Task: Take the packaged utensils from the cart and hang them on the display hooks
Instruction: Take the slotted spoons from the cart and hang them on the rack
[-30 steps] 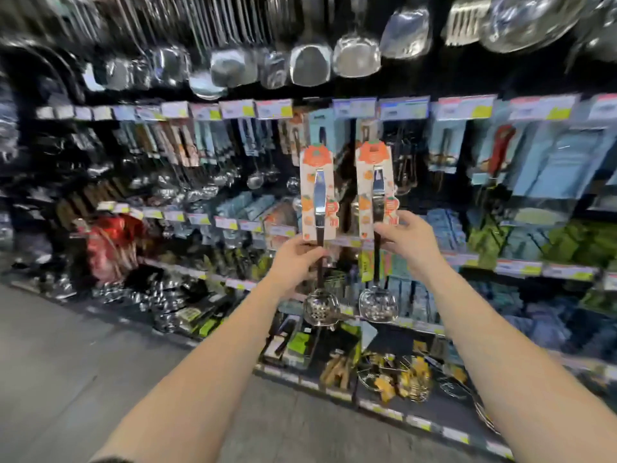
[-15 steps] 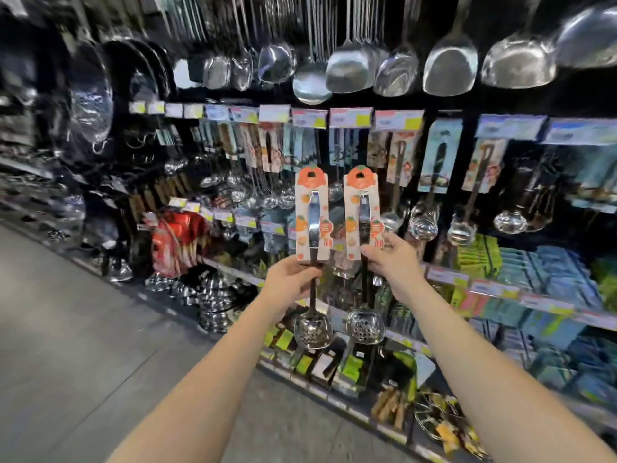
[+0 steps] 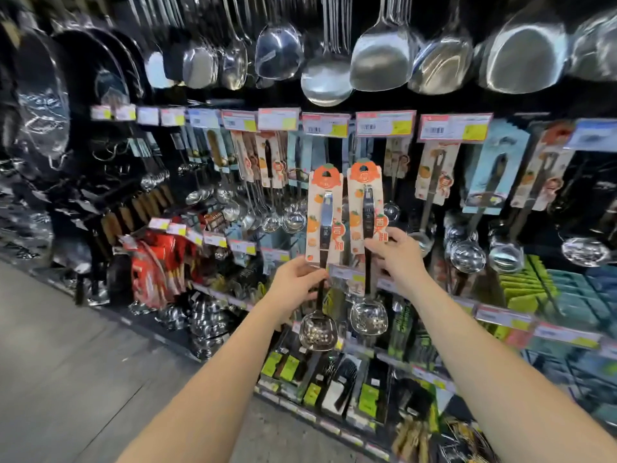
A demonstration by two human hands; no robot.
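I hold two packaged slotted spoons upright, side by side, in front of the display wall. My left hand [image 3: 297, 282] grips the left packaged spoon [image 3: 323, 225] at the handle just below its cream card with an orange top. My right hand [image 3: 397, 255] grips the right packaged spoon [image 3: 365, 212] at the lower edge of its card. Both perforated steel bowls hang below my hands. Behind them, a row of hooks under price labels [image 3: 325, 125] carries similar carded utensils [image 3: 272, 162]. No cart is in view.
Large steel ladles and turners [image 3: 384, 58] hang along the top. Pans and strainers [image 3: 43, 105] fill the upper left. Lower shelves hold red packs [image 3: 157, 265], steel bowls, green and black boxed items [image 3: 334, 382]. Grey floor [image 3: 66, 362] lies at the left.
The view has moved left and closer along the shelving. Both hands kept their spoons upright, now in front of the hook row with matching orange-topped cards.
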